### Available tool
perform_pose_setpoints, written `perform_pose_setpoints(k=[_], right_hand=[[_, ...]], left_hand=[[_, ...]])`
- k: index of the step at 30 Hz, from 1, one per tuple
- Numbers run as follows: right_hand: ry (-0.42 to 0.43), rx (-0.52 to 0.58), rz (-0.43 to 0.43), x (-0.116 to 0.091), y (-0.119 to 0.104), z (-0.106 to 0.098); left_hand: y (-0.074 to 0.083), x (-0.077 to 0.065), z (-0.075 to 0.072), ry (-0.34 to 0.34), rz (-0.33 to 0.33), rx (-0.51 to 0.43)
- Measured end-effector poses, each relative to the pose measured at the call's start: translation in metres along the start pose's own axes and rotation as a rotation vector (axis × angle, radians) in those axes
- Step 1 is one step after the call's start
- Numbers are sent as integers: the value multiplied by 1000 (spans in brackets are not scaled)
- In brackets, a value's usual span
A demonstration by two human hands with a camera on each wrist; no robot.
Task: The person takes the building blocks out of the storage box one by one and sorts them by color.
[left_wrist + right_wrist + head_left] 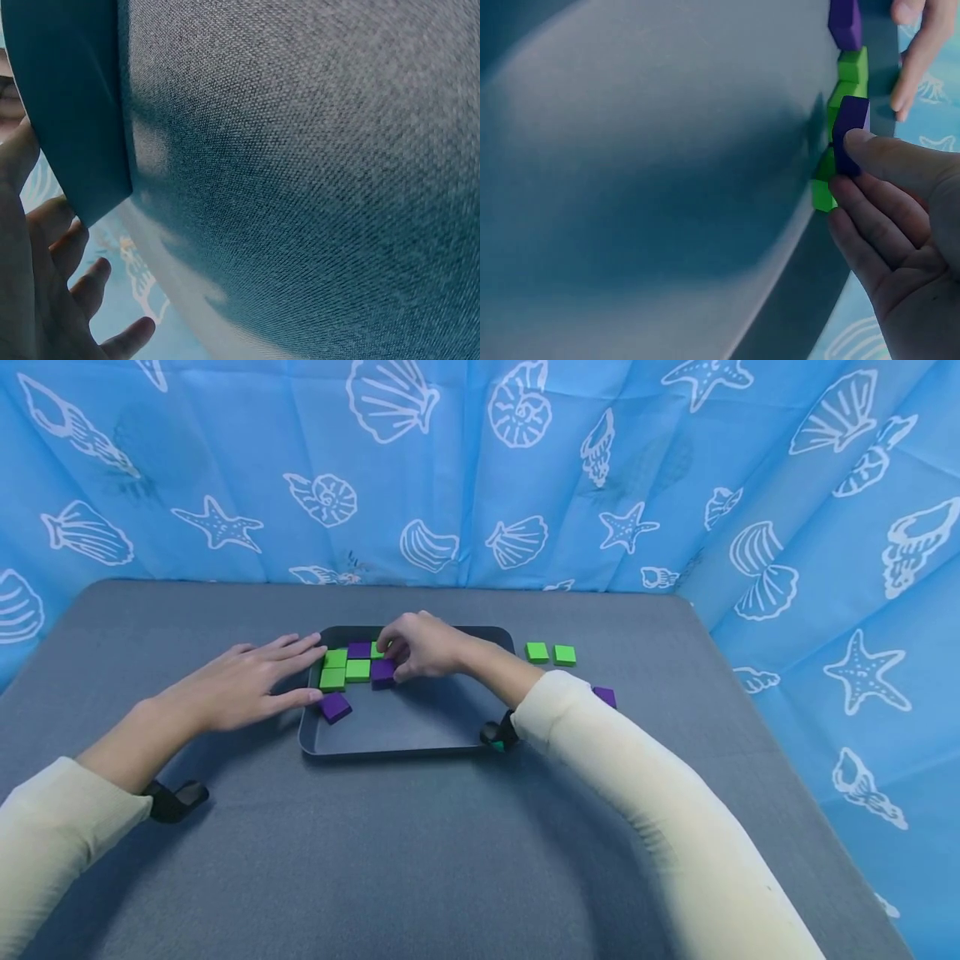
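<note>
My right hand [426, 647] is inside the dark tray [420, 722], pinching a purple square block [850, 116] between thumb and fingers. Green blocks [333, 679] and another purple block [359, 650] sit close together at the tray's back left. One green block is partly hidden behind my right fingers. A tilted purple block [334, 707] lies apart from the rows, near my left thumb. My left hand [247, 681] spreads over the tray's left side with extended fingers, touching its rim. In the left wrist view, the left fingers [67, 251] rest by the tray's outer wall.
Two green blocks [537, 652] lie on the grey table [360, 852] just right of the tray. Farther right, a purple block [604, 696] is partly hidden by my right sleeve [645, 785]. A blue shell-print curtain [465, 468] hangs behind the table.
</note>
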State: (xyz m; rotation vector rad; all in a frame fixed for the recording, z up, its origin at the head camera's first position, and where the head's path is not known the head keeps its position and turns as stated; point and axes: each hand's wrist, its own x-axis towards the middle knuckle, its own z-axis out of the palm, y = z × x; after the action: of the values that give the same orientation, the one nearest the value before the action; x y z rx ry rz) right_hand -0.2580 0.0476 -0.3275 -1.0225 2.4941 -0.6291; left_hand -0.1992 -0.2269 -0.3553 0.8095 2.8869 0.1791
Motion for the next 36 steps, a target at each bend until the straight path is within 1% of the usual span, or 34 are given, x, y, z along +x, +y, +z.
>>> perform_pose_setpoints(k=[5,12,16,22,29,36], right_hand=[[5,3,-56,-19,0,-9],[15,-2,-66,-59,11,-22],[36,-5,-44,-84,23,-30],[87,-22,10,-119,47,-41],[161,30,35,-152,76,-48],[227,60,102,-181,99,-55]], left_hand=[[2,0,-1,-7,-2,-2],[4,-1,-1,3,1,9],[4,-1,0,7,0,8],[5,-2,2,10,-1,10],[4,-2,4,15,4,0],[4,-3,2,15,-2,5]])
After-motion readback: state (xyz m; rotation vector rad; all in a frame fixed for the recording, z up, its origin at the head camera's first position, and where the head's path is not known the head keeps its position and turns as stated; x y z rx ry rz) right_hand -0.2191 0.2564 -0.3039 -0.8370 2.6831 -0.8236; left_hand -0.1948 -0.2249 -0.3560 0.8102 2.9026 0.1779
